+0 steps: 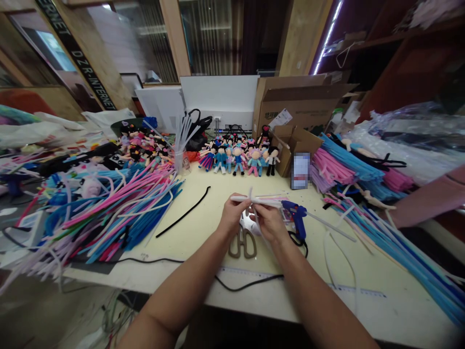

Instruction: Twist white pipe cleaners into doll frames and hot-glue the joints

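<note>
Both hands meet over the middle of the table, fingers pinched on white pipe cleaners (267, 200). My left hand (232, 213) is closed on the left end, where one stem sticks up between the fingertips. Close beside it, my right hand (271, 223) pinches the stems, and one strand hangs down from its fingers. How the stems cross is partly hidden by the fingers. Below the hands lies a pair of scissors (242, 246) with brownish handles, its blades partly covered. A blue glue gun (298, 215) with a long glue stick rests just right of my right hand.
Bundles of coloured pipe cleaners lie at left (145, 208) and right (370, 232). Several small dolls (238, 157) stand at the back, beside a cardboard box (294, 106) and a phone (300, 170). A black pipe cleaner (183, 212) and a black cord (250, 285) cross the table.
</note>
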{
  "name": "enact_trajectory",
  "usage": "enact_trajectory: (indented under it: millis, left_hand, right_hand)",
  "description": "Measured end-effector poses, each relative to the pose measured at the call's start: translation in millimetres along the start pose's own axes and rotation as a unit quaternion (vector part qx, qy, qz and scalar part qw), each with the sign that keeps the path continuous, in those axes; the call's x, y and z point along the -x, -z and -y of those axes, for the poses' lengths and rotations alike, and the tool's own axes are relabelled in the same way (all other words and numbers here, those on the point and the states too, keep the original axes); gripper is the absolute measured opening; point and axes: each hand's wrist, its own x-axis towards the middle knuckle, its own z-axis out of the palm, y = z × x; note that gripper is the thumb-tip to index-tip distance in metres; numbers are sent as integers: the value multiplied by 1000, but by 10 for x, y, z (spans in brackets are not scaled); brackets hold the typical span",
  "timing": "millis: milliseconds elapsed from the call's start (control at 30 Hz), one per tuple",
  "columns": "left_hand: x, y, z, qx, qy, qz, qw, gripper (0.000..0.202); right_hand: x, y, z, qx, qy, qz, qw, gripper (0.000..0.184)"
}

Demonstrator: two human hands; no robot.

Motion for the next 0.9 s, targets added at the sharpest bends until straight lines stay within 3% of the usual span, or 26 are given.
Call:
enact_trajectory:
  millis: [367,567,633,733,900]
  left_hand:
    - [7,61,-90,-108,-69,21,992,21]
    - [-1,65,-151,-67,-67,3,995,20]
    - [-11,63,-165,-25,-48,-12,998,20]
    - [-17,53,-179,41,38,-11,998,25]
    - [18,11,-188,88,133,19,987,29]
  right_hand:
    - [50,-20,81,-32,-2,76,997,23]
    - [29,9,36,37,35,121,991,26]
    - [3,30,14,95,74,104,987,27]
    - [-13,37,6,187,141,55,971,29]
    - [34,-11,54,208,197,37,957,28]
